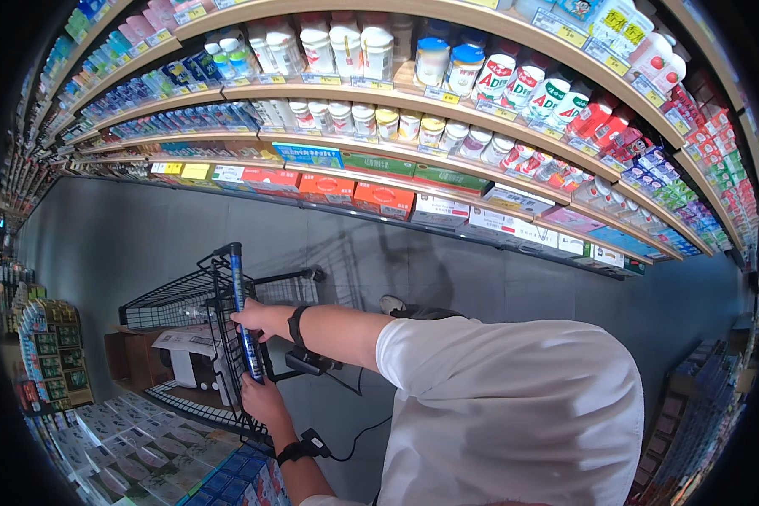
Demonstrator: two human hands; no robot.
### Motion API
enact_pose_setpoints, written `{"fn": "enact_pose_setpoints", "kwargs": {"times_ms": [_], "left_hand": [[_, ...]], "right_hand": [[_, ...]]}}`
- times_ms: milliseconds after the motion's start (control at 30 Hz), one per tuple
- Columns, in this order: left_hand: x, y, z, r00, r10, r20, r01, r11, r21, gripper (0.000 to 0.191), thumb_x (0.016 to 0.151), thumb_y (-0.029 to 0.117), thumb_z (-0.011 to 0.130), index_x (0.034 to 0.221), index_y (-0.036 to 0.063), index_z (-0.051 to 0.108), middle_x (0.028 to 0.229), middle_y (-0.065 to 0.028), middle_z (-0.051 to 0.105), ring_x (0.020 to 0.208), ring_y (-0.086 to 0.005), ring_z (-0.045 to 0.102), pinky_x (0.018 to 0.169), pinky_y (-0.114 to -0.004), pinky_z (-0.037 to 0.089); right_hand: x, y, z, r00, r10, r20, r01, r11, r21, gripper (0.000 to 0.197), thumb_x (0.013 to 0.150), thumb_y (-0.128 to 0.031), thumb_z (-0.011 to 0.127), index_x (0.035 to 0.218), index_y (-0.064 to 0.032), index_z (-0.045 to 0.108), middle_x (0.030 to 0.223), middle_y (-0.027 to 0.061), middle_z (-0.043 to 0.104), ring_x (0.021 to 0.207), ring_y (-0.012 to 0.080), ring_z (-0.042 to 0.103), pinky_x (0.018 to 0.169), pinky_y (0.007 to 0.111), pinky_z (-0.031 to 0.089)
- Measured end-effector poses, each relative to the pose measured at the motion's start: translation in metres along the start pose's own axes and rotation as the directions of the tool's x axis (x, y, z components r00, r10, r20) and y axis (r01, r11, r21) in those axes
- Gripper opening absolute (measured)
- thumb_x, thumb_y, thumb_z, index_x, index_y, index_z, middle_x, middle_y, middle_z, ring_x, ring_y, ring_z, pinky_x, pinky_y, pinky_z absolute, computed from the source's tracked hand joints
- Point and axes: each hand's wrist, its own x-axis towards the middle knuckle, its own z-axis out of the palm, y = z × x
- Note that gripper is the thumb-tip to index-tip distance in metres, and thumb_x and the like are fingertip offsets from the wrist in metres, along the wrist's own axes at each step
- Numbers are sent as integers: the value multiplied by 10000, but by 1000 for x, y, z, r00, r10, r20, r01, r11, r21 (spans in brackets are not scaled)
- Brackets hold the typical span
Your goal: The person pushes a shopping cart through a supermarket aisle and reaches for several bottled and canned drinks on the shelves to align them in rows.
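A black wire shopping cart [171,297] stands before me at the left of the view, with a blue handle bar [238,284] across its near end. Wrapped around the middle of the bar is my right hand [253,319], a black band on its wrist. My left hand [262,397] grips the bar's lower end in the view; its wrist has a black band with a small device and cable. An open cardboard box [133,359] and a white printed bag or sheet [186,338] lie in the cart. My fingertips are partly hidden behind the bar.
Long shelves [354,92] of bottled drinks and cartons curve along my right side. Boxed goods [382,199] line their bottom level. Stacked cartons [126,436] stand close by the cart on my left, and a display stack [57,348] is farther ahead. Grey floor [145,221] lies between cart and shelves.
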Motion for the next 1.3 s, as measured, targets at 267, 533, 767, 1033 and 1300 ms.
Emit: {"fn": "enact_pose_setpoints", "kwargs": {"times_ms": [267,533,767,1033,1300], "left_hand": [[72,3,27,999,-35,37,33,999,28,326,861,184,713,1104,40,551,927,-175,694,837,-395,691,677,-506,541],[100,-31,9,994,-65,91,65,998,11,284,870,219,707,1042,56,552,886,-177,690,805,-406,692,661,-525,537],[91,-80,-6,995,2,99,8,995,-100,247,887,231,672,1009,44,566,863,-182,699,776,-418,693,659,-526,548],[65,-110,-15,983,94,156,-46,957,-287,290,905,256,660,1055,37,542,864,-212,696,819,-442,690,693,-553,531],[84,-61,-13,956,230,181,-101,840,-533,482,890,216,682,1253,-36,492,1062,-248,653,988,-452,645,844,-524,500]], "right_hand": [[62,-48,-2,996,0,84,-4,999,45,362,1024,-322,545,1325,-152,440,1033,64,635,973,273,624,907,603,500],[80,-59,41,999,7,44,-8,1000,23,277,1040,-356,512,1186,-120,510,981,40,613,880,236,613,857,580,517],[82,-39,86,1000,4,17,-5,998,60,381,1059,-405,470,1333,-141,452,1178,87,595,1112,359,609,946,671,486],[27,0,34,995,-57,82,34,966,257,301,1027,-228,533,1295,-90,538,1370,130,589,1228,382,585,1008,614,475],[-109,9,-242,696,-418,-585,714,488,502,95,905,-105,559,999,-96,549,919,66,556,773,244,508,652,410,423]]}}
